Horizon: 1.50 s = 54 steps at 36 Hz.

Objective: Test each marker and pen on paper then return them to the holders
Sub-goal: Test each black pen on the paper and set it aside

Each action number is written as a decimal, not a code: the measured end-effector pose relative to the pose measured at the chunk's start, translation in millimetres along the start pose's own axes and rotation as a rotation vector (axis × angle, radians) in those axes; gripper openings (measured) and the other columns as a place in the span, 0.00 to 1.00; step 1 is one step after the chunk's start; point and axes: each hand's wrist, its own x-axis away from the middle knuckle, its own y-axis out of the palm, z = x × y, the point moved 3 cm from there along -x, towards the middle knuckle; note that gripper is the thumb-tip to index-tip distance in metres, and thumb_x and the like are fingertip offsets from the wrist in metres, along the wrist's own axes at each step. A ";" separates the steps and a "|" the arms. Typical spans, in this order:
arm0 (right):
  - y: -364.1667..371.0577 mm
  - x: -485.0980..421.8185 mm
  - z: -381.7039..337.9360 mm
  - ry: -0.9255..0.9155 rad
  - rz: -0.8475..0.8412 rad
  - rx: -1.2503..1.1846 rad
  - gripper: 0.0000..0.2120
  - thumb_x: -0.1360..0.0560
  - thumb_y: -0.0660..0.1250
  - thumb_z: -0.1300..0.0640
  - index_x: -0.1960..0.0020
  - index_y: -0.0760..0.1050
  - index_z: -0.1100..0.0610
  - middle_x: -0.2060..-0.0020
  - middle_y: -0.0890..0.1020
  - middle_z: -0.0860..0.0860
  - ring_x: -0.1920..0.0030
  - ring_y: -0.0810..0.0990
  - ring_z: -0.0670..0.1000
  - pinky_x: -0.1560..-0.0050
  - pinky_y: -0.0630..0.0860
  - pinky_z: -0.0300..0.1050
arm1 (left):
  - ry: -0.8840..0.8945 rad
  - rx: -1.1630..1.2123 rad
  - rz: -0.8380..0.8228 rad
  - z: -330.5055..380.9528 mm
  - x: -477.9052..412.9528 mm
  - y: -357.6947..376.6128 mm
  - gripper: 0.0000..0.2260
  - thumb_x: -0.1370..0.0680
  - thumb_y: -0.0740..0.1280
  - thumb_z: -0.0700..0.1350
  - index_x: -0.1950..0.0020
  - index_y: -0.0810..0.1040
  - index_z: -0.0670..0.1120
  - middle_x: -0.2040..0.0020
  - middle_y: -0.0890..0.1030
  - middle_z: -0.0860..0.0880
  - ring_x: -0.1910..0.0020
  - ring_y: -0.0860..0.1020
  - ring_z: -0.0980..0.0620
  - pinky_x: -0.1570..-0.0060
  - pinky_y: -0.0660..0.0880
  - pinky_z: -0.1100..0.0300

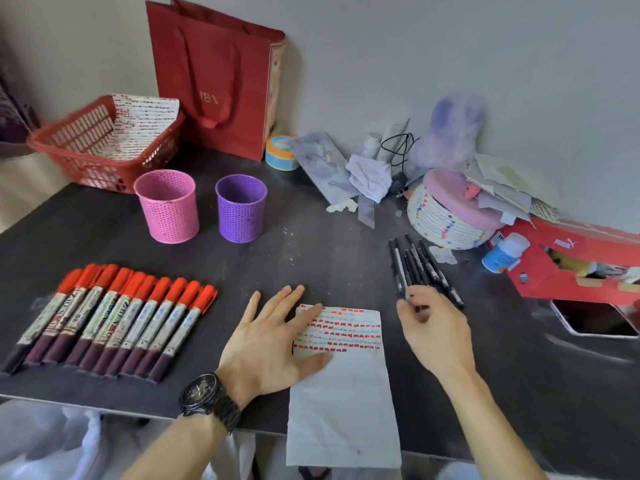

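A white sheet of paper point(346, 403) with rows of red test marks lies at the dark table's front edge. My left hand point(273, 341) rests flat on its left side, fingers spread. My right hand point(433, 327) hovers at the near ends of several black pens point(415, 265) lying in a bunch; its blurred fingers touch them. Several red-capped markers point(114, 317) lie in a row at the left. A pink mesh holder point(168, 206) and a purple mesh holder point(241, 208) stand behind, both showing nothing inside.
A red plastic basket point(86, 161) with marked paper and a red paper bag point(214, 77) stand at the back left. Clutter fills the back right: a round white box point(446, 220), papers, a red shoebox point(575, 261), a small bottle point(505, 252).
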 end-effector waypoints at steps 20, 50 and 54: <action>18.6 -81.7 -27.0 0.085 -0.262 0.441 0.15 0.19 0.60 0.50 0.59 0.73 0.58 0.60 0.82 0.56 0.60 0.78 0.60 0.57 0.73 0.49 | 0.002 0.036 -0.010 -2.5 -1.9 -1.0 0.39 0.29 0.49 0.79 0.20 0.53 0.65 0.17 0.48 0.56 0.19 0.42 0.56 0.22 0.36 0.42; 29.2 75.4 -66.8 0.201 -0.320 -1.167 0.06 0.22 0.72 0.47 0.49 0.86 0.48 0.61 0.86 0.57 0.70 0.77 0.49 0.68 0.77 0.42 | 0.394 0.080 0.488 24.3 23.2 -19.7 0.14 0.17 0.60 0.47 0.39 0.82 0.44 0.51 0.82 0.51 0.58 0.79 0.48 0.59 0.75 0.54; 31.6 87.9 -69.5 0.175 -0.328 -1.211 0.12 0.28 0.73 0.43 0.50 0.85 0.50 0.64 0.85 0.55 0.70 0.78 0.49 0.68 0.77 0.42 | 0.392 0.190 0.470 36.9 29.5 -16.4 0.16 0.16 0.56 0.47 0.38 0.80 0.44 0.49 0.81 0.49 0.55 0.79 0.48 0.57 0.77 0.53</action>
